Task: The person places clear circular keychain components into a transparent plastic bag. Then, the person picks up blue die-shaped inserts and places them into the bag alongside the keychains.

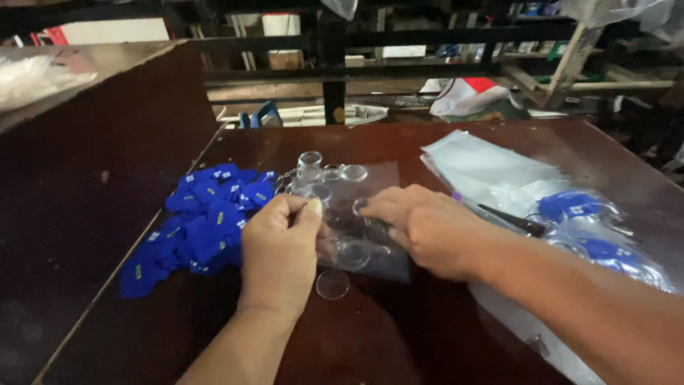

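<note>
The left hand (279,246) is curled, thumb and forefinger pinching what looks like a small clear piece, though blur hides it. The right hand (425,229) lies knuckles-up, fingers pressed together on the clear plastic sheet (370,207) at the table's centre. Clear round discs (324,172) sit at 12 o'clock from the hands; 1 loose disc (333,284) lies at 6 o'clock. Blue tags (203,221) heap at 9 o'clock, bagged pieces (598,242) at 3. The dark table (370,335) is bare near its front edge.
</note>
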